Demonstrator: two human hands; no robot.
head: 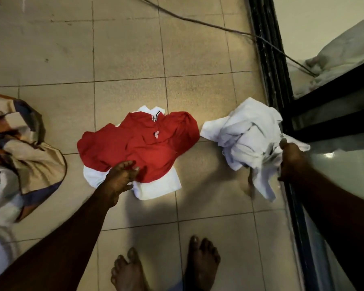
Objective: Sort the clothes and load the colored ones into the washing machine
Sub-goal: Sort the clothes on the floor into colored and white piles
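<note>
Red shirt (139,141) lies flat on the tiled floor (124,49), centre, on top of a white garment (158,189). Left hand (120,177) rests on the red shirt's near edge, fingers spread. Right hand (291,161) grips a bunched white cloth (246,133), to the right of the red shirt.

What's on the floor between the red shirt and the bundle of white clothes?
Nothing: in the head view only a narrow strip of bare tile floor separates the red shirt from the white clothes gripped by the right hand.
</note>
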